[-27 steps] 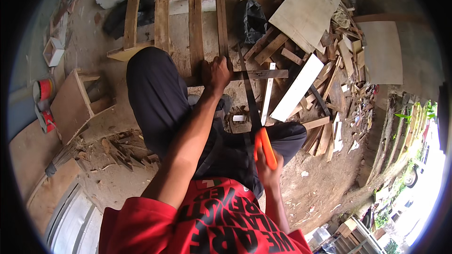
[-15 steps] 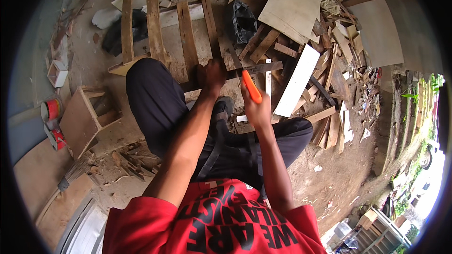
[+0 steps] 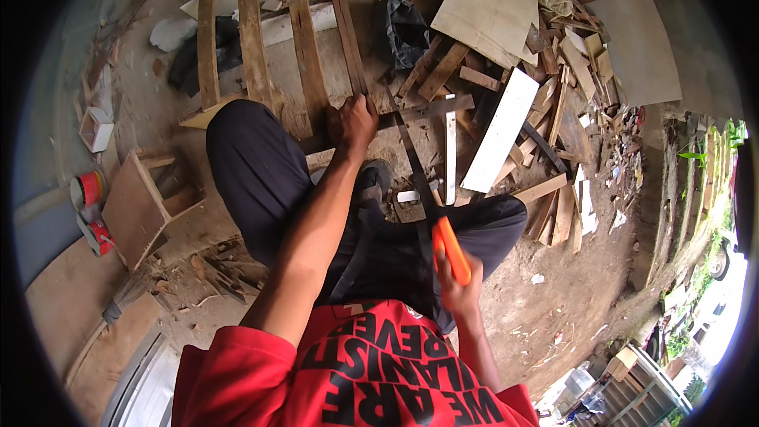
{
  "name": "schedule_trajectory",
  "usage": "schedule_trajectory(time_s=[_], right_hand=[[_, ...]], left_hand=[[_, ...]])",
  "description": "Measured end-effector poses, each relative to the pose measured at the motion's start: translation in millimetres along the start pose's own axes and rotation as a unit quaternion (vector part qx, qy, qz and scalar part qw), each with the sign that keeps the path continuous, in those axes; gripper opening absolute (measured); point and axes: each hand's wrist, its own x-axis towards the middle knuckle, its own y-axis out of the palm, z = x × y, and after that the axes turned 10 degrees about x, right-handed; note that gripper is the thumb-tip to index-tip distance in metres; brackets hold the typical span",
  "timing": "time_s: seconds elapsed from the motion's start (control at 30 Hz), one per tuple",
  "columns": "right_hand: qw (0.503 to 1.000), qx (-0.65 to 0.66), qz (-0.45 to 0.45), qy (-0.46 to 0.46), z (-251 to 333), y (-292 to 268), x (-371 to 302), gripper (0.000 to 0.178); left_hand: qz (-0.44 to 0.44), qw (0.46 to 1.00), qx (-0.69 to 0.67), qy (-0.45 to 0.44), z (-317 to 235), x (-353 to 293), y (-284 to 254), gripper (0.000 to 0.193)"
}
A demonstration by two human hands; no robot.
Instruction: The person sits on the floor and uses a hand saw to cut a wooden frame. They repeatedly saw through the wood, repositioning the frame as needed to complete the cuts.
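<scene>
My right hand (image 3: 460,285) is closed round the orange handle of a handsaw (image 3: 450,250), close to my right thigh. The saw's dark blade (image 3: 414,160) slants up and left from the handle, and its far part crosses a dark wooden plank (image 3: 435,109). This plank runs sideways in front of me and belongs to a slatted wooden frame (image 3: 307,47), like part of a pallet. My left hand (image 3: 353,122) is clenched on the frame where a slat meets the plank, just left of the blade. Its fingertips are partly hidden.
A heap of scrap wood (image 3: 565,126) lies to the right, with a white board (image 3: 500,133) and a large pale panel (image 3: 492,8). A black plastic bag (image 3: 405,32) stands beyond the plank. On the left are a wooden box (image 3: 142,202) and red cans (image 3: 88,188).
My right hand has pulled the saw back toward my body and slightly right, so much more of the blade shows on my side of the plank. My left hand keeps its hold.
</scene>
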Motion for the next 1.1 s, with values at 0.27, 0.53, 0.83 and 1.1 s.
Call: schedule_trajectory(time_s=[0.27,0.53,0.83,1.1], right_hand=[[0.999,0.003,-0.021,-0.039,-4,64,161,0.042],[0.995,0.028,-0.024,0.091,-12,-1,-23,0.027],[0.998,-0.059,-0.006,0.009,-17,50,113,0.027],[0.997,0.044,0.001,-0.063,-46,25,59,0.026]], left_hand=[[0.109,0.993,0.044,0.008,-3,7,-10,0.027],[-0.006,0.998,-0.061,-0.022,8,0,13,0.025],[0.038,0.999,-0.033,-0.014,-3,7,-2,0.028],[0.016,0.998,-0.052,-0.028,0,10,-1,0.025]])
